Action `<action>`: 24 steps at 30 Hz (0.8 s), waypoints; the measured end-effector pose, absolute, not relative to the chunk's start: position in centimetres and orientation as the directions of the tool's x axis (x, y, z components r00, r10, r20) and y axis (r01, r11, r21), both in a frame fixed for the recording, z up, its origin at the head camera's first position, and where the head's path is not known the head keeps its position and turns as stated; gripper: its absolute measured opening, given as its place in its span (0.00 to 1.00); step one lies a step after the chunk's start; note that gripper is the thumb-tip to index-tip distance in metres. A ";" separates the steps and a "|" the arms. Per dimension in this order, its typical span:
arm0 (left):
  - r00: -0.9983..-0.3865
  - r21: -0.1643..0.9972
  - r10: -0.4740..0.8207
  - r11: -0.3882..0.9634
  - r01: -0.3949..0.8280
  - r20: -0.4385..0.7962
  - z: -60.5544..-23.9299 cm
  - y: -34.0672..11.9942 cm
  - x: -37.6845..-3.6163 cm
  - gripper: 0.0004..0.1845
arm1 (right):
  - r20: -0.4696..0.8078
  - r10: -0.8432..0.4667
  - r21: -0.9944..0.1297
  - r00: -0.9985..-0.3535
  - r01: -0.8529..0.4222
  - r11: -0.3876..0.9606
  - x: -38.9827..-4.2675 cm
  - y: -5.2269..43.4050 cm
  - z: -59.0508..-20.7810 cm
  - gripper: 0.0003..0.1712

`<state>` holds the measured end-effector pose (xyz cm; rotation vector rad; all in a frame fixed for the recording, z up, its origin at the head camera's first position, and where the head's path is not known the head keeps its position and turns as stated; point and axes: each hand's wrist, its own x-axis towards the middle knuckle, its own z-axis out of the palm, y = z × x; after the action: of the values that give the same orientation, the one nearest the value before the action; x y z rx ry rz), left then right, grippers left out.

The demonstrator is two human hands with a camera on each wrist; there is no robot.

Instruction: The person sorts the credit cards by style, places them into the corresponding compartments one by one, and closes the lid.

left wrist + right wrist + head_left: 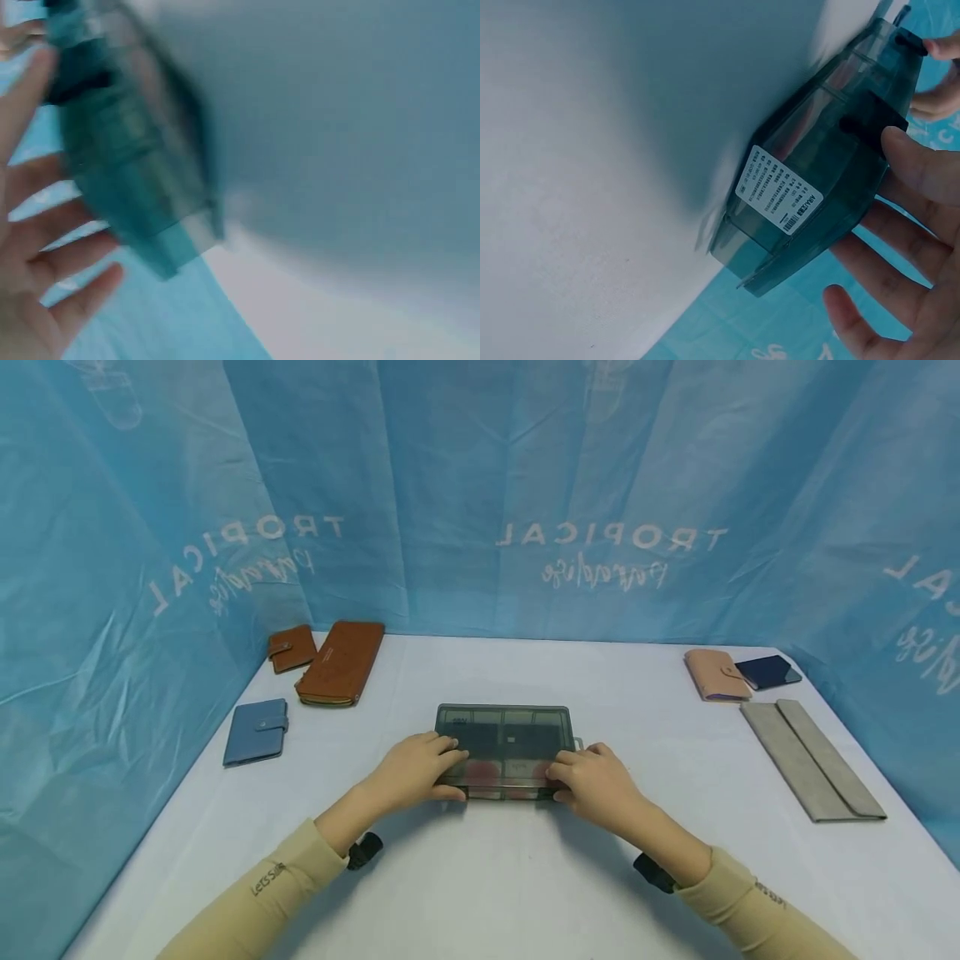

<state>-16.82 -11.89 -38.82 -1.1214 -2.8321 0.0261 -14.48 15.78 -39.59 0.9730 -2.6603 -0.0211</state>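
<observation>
The smoky compartment box (504, 750) is lying mid-table, long axis left to right, directly ahead of the person. The left hand (415, 771) and right hand (596, 783) are gripping its near corners equally. Left wrist view: blurred, fingers (52, 262) spread beside it. Right wrist view: the thumb (919, 161) is pressing its latch edge.

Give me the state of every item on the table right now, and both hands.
Plastic box: lid shut, flat on table.
Left hand: fingers on lid, thumb at front edge.
Right hand: gripping front right corner.
Brown wallets: closed.
Blue wallet: snapped shut.
Pink wallet: closed.
Grey pouch: flap closed.
</observation>
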 end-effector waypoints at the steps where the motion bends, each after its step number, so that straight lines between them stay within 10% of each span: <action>1: -0.701 -0.059 0.705 0.708 0.703 0.110 -39.1 -12.2 -16.9 0.32 | 0.272 -0.633 0.118 -0.725 -0.628 0.769 -14.5 15.7 -39.6 0.12; 24: -0.677 -0.019 0.720 0.687 0.726 0.153 -39.7 -12.4 -17.3 0.30 | 0.257 -0.614 0.095 -0.746 -0.613 0.785 -14.6 15.7 -39.4 0.12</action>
<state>-17.35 -12.43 -39.66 -1.1854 -2.7473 -0.0659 -14.57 15.74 -39.43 0.9488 -2.7024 -0.0063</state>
